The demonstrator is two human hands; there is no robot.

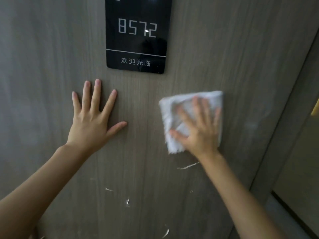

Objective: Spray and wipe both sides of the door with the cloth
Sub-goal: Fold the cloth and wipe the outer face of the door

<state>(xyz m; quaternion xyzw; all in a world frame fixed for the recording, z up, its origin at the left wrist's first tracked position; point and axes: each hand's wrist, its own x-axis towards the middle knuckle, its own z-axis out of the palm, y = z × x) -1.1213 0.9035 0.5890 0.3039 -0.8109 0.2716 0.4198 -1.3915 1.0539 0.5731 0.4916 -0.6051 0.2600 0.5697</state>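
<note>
Pressing cloth (174, 116) to door (224, 57), plaque (138, 47) reading "8572", "欢迎光临"

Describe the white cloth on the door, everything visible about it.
The cloth is white, soft and fluffy like towelling, folded into a rough rectangle with a ragged lower edge. It lies flat against the grey-brown wood-grain door, right of and below the black number plate. The right hand, fingers spread and blurred, presses it to the door, covering its lower right part.

Black glossy number plate (138, 34) reading 8572; yellow object (315, 107) at right edge.
</note>
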